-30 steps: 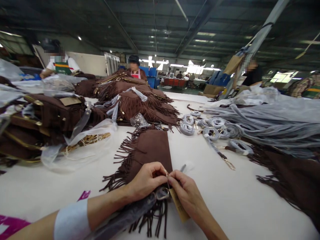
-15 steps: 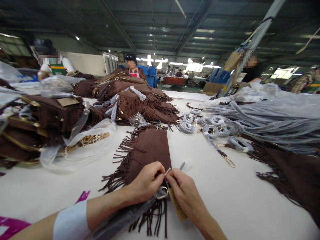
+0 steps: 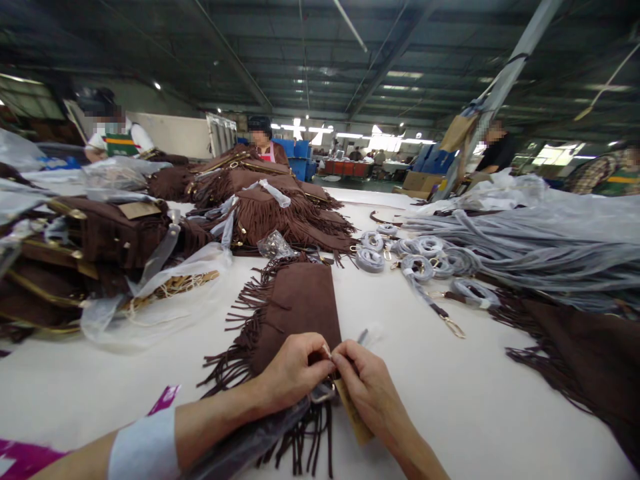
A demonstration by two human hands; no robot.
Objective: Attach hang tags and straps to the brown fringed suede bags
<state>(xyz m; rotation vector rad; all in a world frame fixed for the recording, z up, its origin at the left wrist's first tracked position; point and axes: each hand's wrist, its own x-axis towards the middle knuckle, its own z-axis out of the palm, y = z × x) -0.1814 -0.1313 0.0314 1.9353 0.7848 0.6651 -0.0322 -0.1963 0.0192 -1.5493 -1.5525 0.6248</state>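
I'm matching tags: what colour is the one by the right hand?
The tag is brownish tan; head view shows it.

That dark brown fringed bag (image 3: 305,300) lies flat on the white table (image 3: 450,400), strands (image 3: 244,350) splayed leftward, a tan tag (image 3: 357,419) slanting just right of a metal ring (image 3: 323,395).

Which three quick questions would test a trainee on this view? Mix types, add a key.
1. What is nearest the tan tag? A) coiled straps B) right hand C) blue bins
2. Fill in, by picture sides: the coiled straps lie to the ___ of the fringed brown piece.
3. True or false: the left hand is stretched well away from the right.

Key: 1. B. 2. right. 3. False; the hands meet or nearly meet.
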